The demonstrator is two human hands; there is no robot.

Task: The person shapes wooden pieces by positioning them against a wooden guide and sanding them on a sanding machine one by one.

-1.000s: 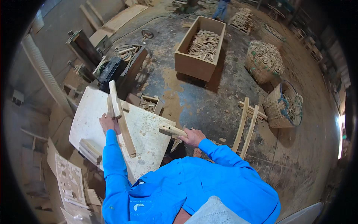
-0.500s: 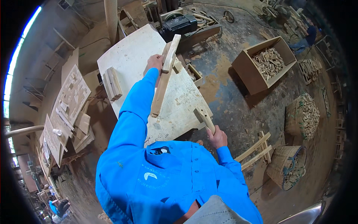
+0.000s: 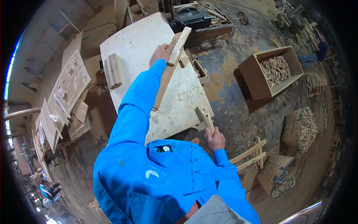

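Note:
On the pale worktable [image 3: 130, 37], my left hand [image 3: 162, 52] is closed at the side of a long brown wooden board [image 3: 165, 84]. A shorter pale wooden strip [image 3: 179, 46] lies across the board's far end, against my fingertips. A small wood block [image 3: 184, 61] sticks out beside the strip. My right hand [image 3: 216, 139], off the table's near right corner, is wrapped round the lower end of a handle-like wooden piece [image 3: 207, 121]. Its darker flat upper end is over the table edge. My left fingertips are partly hidden.
A stack of wood pieces [image 3: 113, 71] sits on the table's left side. A dark motor [image 3: 191, 18] stands beyond it. To the right are a large box of offcuts [image 3: 257, 80], two woven baskets [image 3: 292, 127] [image 3: 274, 170] and a wooden frame [image 3: 248, 153]. Boards [image 3: 69, 80] lean at left.
My view has turned a little, so the table and the floor things have shifted in the picture. Both hands keep nearly the same places on the wood.

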